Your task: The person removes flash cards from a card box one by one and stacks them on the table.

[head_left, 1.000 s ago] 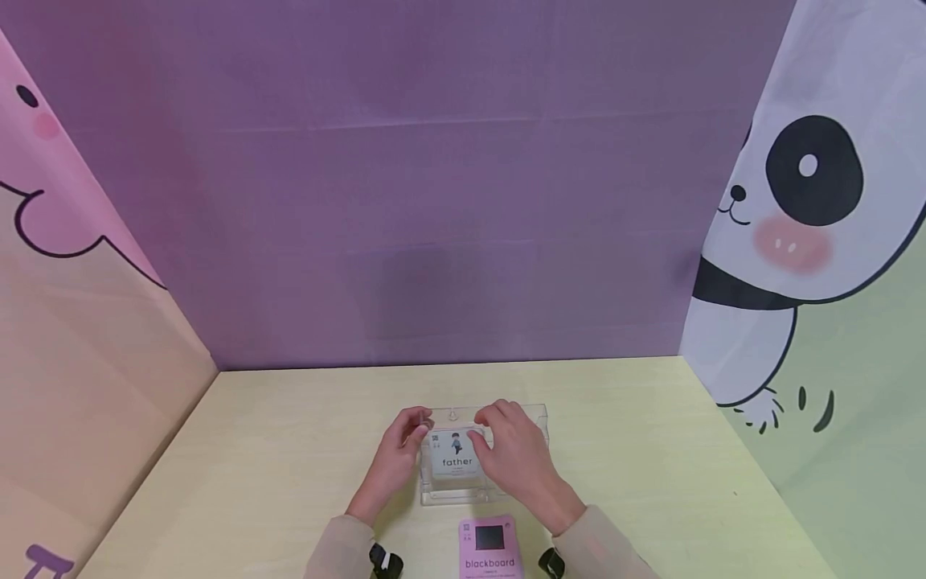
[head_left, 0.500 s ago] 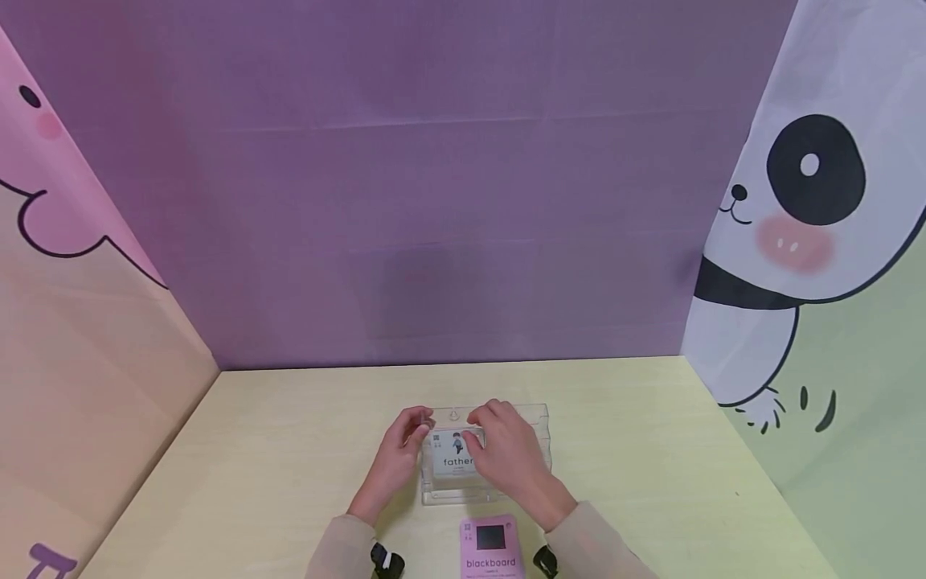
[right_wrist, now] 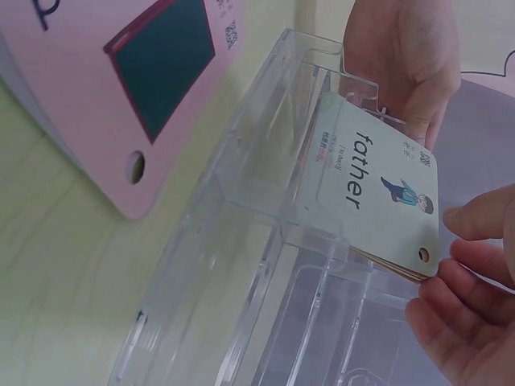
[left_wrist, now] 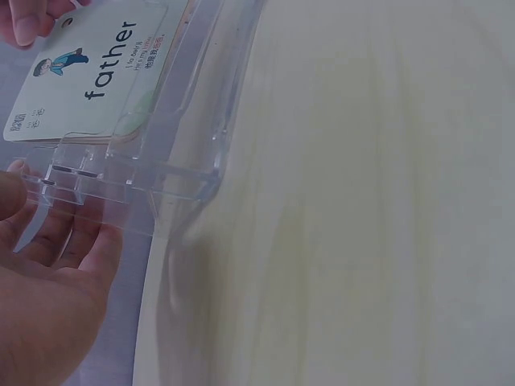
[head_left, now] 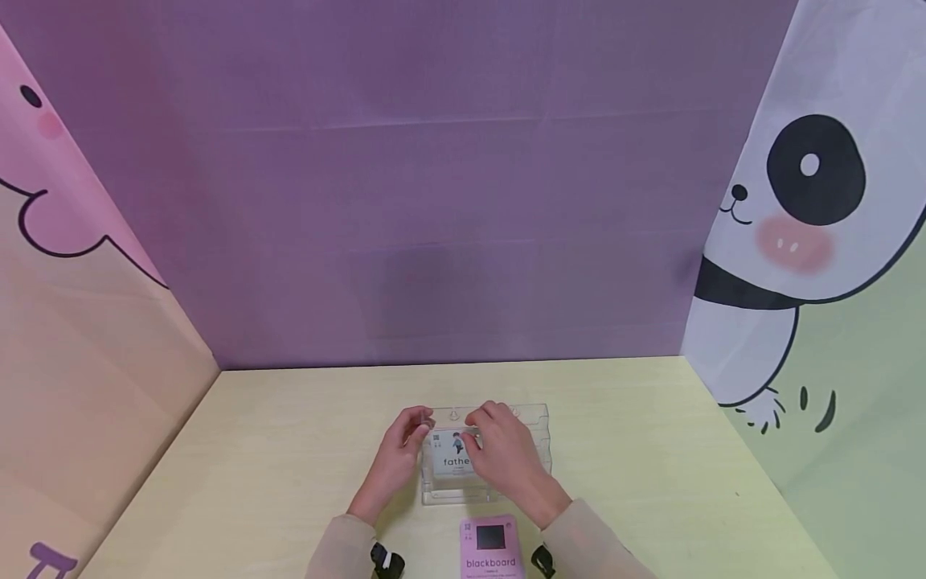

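Observation:
A stack of white flashcards (head_left: 450, 458), its top one reading "father", sits in the left compartment of a clear plastic card holder (head_left: 463, 494). My left hand (head_left: 394, 458) grips the holder's left end, with fingers behind the clear wall in the left wrist view. At the stack's right side, my right hand (head_left: 510, 454) has thumb and fingers around the edge near the punched hole, covering part of the word in the head view. In the right wrist view, the right fingers (right_wrist: 455, 301) lie against the card corner. The cards tilt back in the holder (right_wrist: 233, 217).
A pink "blackboard" flashcard stack (head_left: 490, 547) lies on the pale wooden table (head_left: 289, 450), just in front of the holder. A purple cloth backdrop (head_left: 448, 201) rises behind the table, with cartoon-printed panels at both sides.
My right hand has shifted slightly left over the "father" card, covering more of it. The left hand and holder stay nearly in place.

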The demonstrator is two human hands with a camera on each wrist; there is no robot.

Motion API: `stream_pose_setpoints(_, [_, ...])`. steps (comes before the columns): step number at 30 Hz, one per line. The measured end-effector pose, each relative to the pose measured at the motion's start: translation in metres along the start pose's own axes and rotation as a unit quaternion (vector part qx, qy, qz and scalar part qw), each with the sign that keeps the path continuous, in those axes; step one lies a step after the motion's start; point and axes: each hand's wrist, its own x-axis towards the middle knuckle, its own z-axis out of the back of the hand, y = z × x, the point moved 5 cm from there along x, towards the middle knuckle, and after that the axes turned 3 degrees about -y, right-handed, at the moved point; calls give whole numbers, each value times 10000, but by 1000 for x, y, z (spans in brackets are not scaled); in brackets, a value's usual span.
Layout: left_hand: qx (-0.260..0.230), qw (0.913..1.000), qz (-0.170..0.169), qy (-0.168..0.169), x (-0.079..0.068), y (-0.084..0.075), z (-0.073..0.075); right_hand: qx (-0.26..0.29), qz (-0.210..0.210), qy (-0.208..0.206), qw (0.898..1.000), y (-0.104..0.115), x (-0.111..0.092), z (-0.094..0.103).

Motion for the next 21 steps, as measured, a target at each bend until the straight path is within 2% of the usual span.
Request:
stream_pose_setpoints(15, [-12,10000,1,-7,0,0,0,-112,-98,470,9988,0,-1,-7])
stream_pose_setpoints(21, [-35,10000,-19,8,0,0,0,-149,-76,476,9987,0,-1,-10])
